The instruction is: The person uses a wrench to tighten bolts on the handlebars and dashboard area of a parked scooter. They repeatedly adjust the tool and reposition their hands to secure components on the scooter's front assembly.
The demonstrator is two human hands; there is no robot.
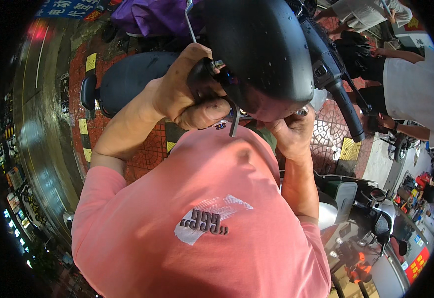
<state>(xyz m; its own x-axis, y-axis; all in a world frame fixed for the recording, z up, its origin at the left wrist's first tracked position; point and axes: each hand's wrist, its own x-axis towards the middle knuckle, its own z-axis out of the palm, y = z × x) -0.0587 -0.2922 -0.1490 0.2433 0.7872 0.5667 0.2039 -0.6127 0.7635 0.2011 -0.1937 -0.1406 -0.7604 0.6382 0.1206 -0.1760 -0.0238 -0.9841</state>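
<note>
Pink shirt [212, 218] nearest, left hand [187, 97] clenched round a black handlebar grip [202, 79], metal lever [234, 121] poking below it, right hand [291, 131] pinching a small fitting under the black scooter cowl [261, 44], seat [127, 77] behind.

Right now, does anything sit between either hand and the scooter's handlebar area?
Nothing visible does. The left hand is already wrapped around the black handlebar grip, by a metal lever. The right hand touches the underside of the black front cover.
</note>
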